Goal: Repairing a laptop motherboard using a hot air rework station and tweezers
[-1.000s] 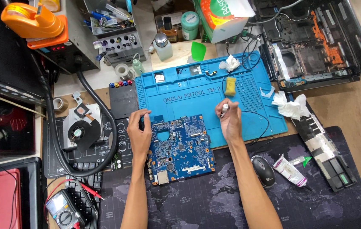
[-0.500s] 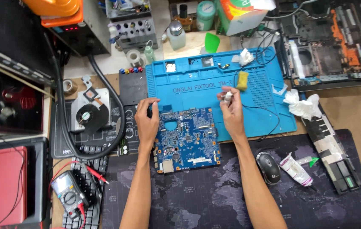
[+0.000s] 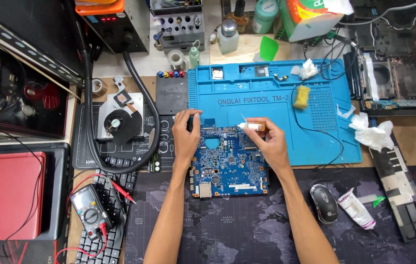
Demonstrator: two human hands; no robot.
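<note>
While the blue circuit board [image 3: 230,164] lies flat in the middle of the counter [image 3: 413,142], half on the blue work mat [image 3: 276,98] and half on the dark map-printed desk pad [image 3: 232,230], I have my left hand [image 3: 186,139] pressed on its upper left corner, fingers [image 3: 192,115] spread and curled over the edge, pinning rather than gripping. My right hand [image 3: 271,142] sits over the board's upper right corner, its fingers closed around a small white tube [image 3: 251,126] with an orange end, held level and pointing left just above the board's top edge. Right of that, on the mat, I see a yellow sponge [image 3: 301,97] and a crumpled white tissue [image 3: 307,69]. Further right, a bigger wad of tissue [image 3: 371,132] rests off the mat's edge. On the desk pad, a grey mouse [image 3: 323,204] sits beside a squeezed white paste tube [image 3: 356,209]. Over on my left, a black cooling fan [image 3: 119,122] lies ringed by a thick black hose [image 3: 144,122], with a multimeter [image 3: 89,211] on a keyboard [image 3: 115,171] below, and a red laptop [image 3: 5,193] at the far edge.
</note>
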